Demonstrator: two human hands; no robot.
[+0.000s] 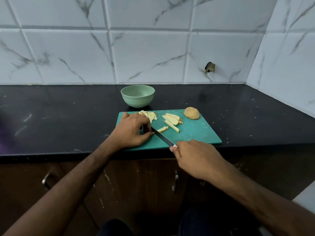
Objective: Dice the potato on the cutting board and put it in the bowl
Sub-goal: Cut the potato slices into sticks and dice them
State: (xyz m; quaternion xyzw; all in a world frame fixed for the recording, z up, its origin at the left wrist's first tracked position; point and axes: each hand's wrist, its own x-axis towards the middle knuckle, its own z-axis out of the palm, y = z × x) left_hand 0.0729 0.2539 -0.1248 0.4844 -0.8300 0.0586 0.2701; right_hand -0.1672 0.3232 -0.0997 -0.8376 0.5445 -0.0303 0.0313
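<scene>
Dicing midway, we pinch a potato strip [162,129] left-handed [131,132], right hand [196,157] gripping the knife [162,136]; strips [172,120], half potato [191,113], empty bowl [137,96] await.

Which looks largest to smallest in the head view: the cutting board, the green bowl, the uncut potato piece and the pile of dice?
1. cutting board
2. green bowl
3. uncut potato piece and pile of dice: too alike to rank, since the left hand hides part of the pile.
</scene>
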